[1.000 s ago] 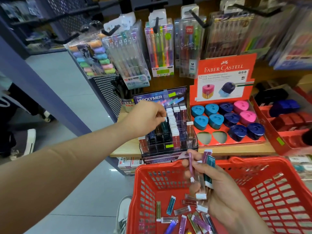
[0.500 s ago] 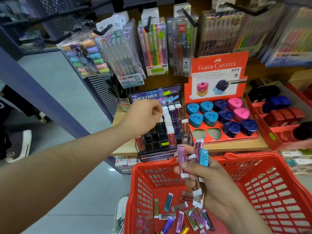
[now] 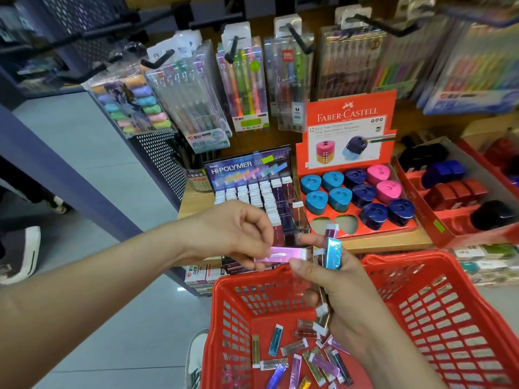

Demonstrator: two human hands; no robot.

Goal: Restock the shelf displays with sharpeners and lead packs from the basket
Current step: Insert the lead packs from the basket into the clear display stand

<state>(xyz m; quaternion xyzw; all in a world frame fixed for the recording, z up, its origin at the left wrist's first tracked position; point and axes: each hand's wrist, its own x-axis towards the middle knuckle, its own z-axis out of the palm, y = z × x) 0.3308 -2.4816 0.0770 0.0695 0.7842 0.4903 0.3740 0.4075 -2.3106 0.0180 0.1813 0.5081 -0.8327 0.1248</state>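
Note:
My left hand (image 3: 238, 234) pinches one end of a pink lead pack (image 3: 283, 254) that lies level in front of the shelf. My right hand (image 3: 337, 279) holds a bunch of lead packs, among them a teal pack (image 3: 333, 253), and its thumb touches the pink pack's other end. Below, the red basket (image 3: 421, 313) holds several loose lead packs (image 3: 303, 357). On the shelf stand the Hi-Polymer lead display (image 3: 261, 192) and the Faber-Castell sharpener tray (image 3: 362, 197) with blue, navy and pink sharpeners and two open slots (image 3: 335, 223).
Pen packs (image 3: 247, 88) hang on hooks above the wooden shelf (image 3: 379, 242). A second red tray (image 3: 460, 192) with dark sharpeners stands at the right. A blue upright (image 3: 56, 169) and grey floor lie at the left. A shoe (image 3: 193, 357) shows beside the basket.
My left hand has come back from the lead display to my right hand and now pinches the pink pack there. My right hand rose a little with its bunch.

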